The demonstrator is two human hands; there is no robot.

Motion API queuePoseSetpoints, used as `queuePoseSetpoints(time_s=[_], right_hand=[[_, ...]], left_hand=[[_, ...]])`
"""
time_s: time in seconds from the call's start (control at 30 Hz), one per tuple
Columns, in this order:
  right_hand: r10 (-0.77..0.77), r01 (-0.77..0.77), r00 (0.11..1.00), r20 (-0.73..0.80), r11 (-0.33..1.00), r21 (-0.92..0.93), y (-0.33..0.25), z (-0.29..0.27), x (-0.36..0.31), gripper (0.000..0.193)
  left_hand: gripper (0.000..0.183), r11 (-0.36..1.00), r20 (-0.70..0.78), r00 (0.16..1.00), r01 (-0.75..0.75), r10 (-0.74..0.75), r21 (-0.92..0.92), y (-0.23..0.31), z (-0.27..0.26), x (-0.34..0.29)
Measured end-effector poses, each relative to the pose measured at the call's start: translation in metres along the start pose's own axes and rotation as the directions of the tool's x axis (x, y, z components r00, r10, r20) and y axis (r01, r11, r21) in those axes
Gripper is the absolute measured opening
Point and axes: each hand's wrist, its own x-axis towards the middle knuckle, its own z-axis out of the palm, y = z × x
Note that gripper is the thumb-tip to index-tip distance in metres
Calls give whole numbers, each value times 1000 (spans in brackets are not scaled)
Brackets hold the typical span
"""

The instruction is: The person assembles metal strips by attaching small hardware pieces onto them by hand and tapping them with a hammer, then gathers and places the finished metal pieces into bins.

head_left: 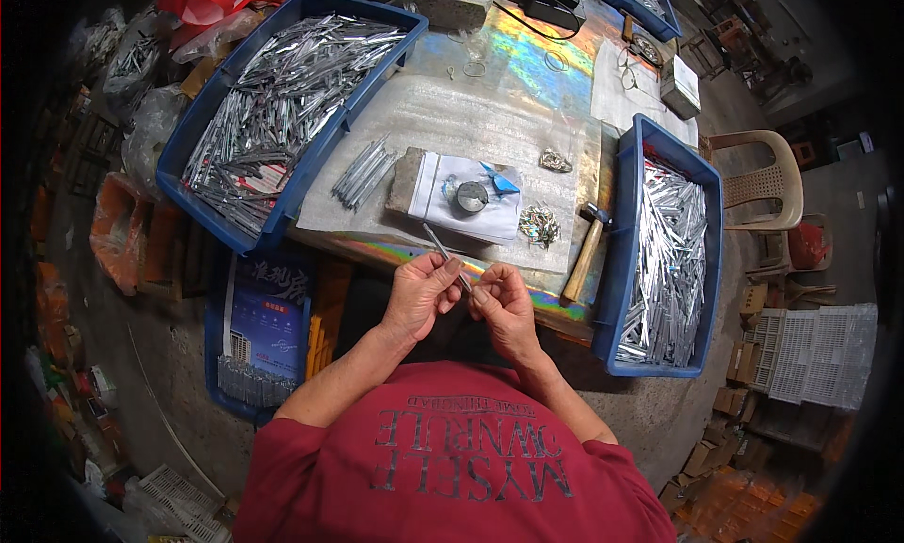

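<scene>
In front of my chest, at the near edge of the table, my left hand (419,287) grips a slim silver metal strip (434,239) between thumb and fingers. The strip slants up toward the far left. At its near end the fingers of my right hand (506,312) are pinched together, closed on or against the strip. Just beyond lies a block with a white paper pad (438,202) on top. A dark round metal piece (471,197) and a blue scrap (501,180) rest on the pad. To its left is a bundle of similar strips (363,174).
Blue bins full of silver strips stand left (171,183) and right (629,368). A wooden-handled hammer (584,260) lies by the right bin. Piles of tiny metal parts sit near (540,226) and farther back (555,161). A chair (772,180) stands at right.
</scene>
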Motion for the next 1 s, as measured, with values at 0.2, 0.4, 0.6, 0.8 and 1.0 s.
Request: queuePoseSetpoints(time_s=[0.2, 0.4, 0.6, 0.8, 1.0], right_hand=[[5, -5, 1000, 0, 1000, -6, 2, -2, 0, 19], [-9, 10, 1000, 10, 999, -34, 2, -2, 0, 17], [-29, 29, 998, -58, 1000, 2, 4, 4, -1, 19], [-74, 71, 988, -136, 997, -24, 3, 11, -3, 19], [-58, 57, 998, -37, 997, -44, -5, 4, -1, 25]], left_hand=[[15, 1000, -1, 1000, 6, -6, -12, -1, -2, 0], [15, 1000, 15, 1000, -11, 12, -11, -2, -3, 0], [13, 993, -34, 992, -119, 120, 29, -6, 1, -4], [12, 947, -27, 964, -253, 264, 196, -11, 4, -8], [12, 986, -30, 986, -162, 163, 45, -7, 4, -6]])
